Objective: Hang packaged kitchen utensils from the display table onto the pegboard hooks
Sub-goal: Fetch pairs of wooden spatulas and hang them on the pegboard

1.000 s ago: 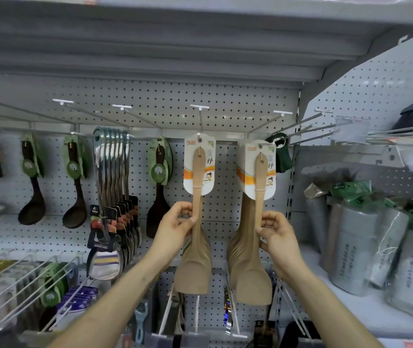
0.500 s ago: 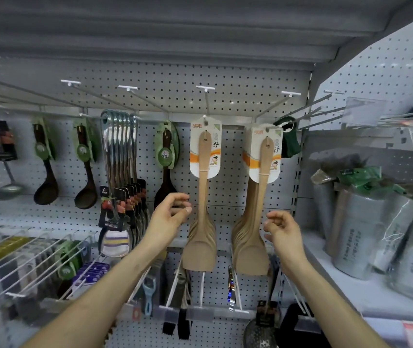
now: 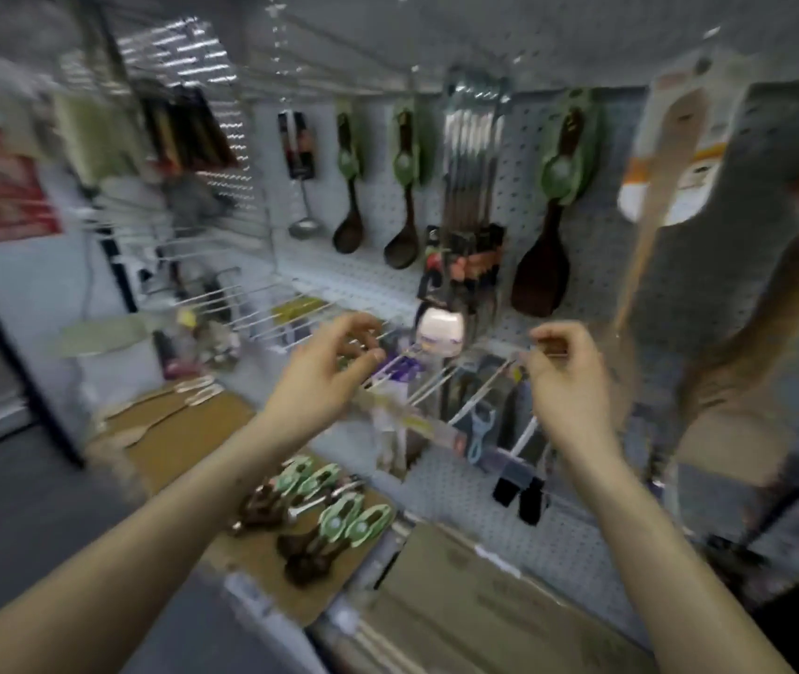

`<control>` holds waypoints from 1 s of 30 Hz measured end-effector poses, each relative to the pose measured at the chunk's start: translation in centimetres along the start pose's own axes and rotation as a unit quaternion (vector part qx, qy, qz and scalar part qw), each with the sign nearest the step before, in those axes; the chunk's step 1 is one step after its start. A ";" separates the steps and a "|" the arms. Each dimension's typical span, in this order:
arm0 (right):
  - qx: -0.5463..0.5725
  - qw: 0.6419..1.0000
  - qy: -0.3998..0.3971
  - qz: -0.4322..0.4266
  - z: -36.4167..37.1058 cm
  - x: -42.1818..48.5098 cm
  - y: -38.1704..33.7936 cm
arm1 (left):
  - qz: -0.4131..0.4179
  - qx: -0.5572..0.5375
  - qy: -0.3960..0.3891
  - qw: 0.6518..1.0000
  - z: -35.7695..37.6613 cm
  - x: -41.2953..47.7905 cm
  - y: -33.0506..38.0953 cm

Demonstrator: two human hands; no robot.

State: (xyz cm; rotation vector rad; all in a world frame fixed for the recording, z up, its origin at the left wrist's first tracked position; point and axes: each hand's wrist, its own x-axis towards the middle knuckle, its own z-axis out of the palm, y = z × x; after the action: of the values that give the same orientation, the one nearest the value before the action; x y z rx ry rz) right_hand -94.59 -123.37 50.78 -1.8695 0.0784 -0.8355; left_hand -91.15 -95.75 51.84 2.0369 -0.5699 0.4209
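Your left hand (image 3: 324,377) and right hand (image 3: 567,381) are loosely curled and hold nothing. The spoons (image 3: 319,518) lie on the table (image 3: 193,430) below them.

The pegboard (image 3: 378,265) stands at twelve o'clock, behind the left hand (image 3: 324,381) and the right hand (image 3: 570,386). Ladles (image 3: 404,201) hang on it in a row, with spatulas (image 3: 669,197) to their right at two o'clock (nearest the camera). At six o'clock, packaged utensils (image 3: 324,518) lie on the counter (image 3: 198,435); spoons (image 3: 164,411) lie at nine o'clock.
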 end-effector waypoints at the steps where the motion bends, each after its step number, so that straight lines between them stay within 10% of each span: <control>1: -0.003 1.000 -0.029 -0.010 2.4 -1.0 -0.6 | -0.012 0.030 0.008 0.999 -1.8 -1.3 -0.9; 14: -0.047 0.935 -0.323 -0.138 36.4 -13.3 -13.3 | -0.166 0.231 0.156 0.946 -27.1 -14.6 -16.7; 30: -0.243 0.742 -0.403 -0.478 69.1 -30.0 -22.1 | -0.334 0.575 0.119 0.737 -50.3 -28.5 -33.7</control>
State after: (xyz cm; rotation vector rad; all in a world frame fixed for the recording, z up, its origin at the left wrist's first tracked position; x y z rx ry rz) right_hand -84.19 -46.44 38.92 -2.6317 -1.4476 -0.5651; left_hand -99.61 -30.76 38.39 3.0494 0.8466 0.6513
